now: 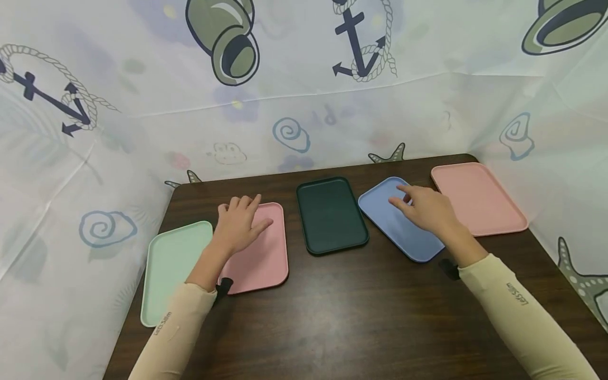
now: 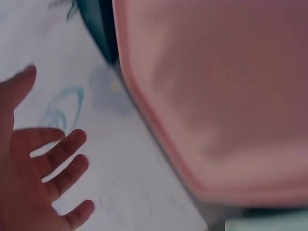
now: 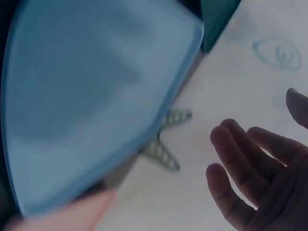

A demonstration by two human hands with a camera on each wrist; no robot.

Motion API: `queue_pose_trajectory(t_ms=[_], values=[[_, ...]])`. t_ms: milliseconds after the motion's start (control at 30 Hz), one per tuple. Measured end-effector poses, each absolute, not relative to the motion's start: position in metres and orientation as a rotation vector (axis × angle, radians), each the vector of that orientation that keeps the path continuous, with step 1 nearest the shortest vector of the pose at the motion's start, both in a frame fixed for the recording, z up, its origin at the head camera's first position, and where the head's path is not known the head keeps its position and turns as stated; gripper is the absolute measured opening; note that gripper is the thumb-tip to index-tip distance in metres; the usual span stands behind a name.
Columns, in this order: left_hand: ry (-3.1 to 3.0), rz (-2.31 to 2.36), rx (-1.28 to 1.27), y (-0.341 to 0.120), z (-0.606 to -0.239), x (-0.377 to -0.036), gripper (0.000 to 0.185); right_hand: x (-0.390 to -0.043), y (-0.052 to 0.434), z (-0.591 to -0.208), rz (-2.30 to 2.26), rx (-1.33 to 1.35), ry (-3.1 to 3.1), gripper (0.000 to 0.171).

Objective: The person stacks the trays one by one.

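Under your hands, the five trays look like smooth, matt plastic: mint tray (image 1: 168, 264), near pink tray (image 1: 258, 256), dark green tray (image 1: 331, 214), blue tray (image 1: 399, 227), far pink tray (image 1: 477, 198). The table (image 1: 361, 316) shows dark wood grain with a slight sheen. The backdrop (image 1: 304, 95) is thin, creased printed cloth.

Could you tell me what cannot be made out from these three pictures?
- Head view: whether the left hand touches the pink tray, or the right hand the blue tray; each hand hides the contact.
- Head view: the mint tray is partly hidden by the left forearm.
- Left wrist view: the pink tray is blurred and cut by the edges.
- Right wrist view: the blue tray is blurred and cut by the left edge.
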State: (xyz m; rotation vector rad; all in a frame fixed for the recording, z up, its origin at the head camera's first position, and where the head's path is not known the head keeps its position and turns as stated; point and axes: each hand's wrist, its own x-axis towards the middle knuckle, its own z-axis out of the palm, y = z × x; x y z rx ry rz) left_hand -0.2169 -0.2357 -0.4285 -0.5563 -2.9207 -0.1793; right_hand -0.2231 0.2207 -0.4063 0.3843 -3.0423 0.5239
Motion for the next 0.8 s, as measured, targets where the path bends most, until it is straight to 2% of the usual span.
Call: queue_pose_trajectory(t_ms=[267, 400, 600, 800], values=[[-2.908, -0.264, -0.460, -0.168, -0.452, -0.200, 0.041, -0.204, 0.173, -0.442, 0.606, 0.393, -3.091, 0.038], [-2.965, -0.245, -0.419, -0.142, -0.463, -0.195, 0.042, -0.196, 0.158, -0.455, 0.614, 0.332, -3.133, 0.032], [-3.060, -0.148, -0.312, -0.125, -0.475, -0.192, 0.037, -0.188, 0.144, -0.469, 0.672, 0.229, -3.202, 0.035], [-3.136, -0.107, -0.283, -0.122, -0.482, -0.191, 0.046, -0.184, 0.139, -0.480, 0.765, 0.155, -3.235, 0.045]])
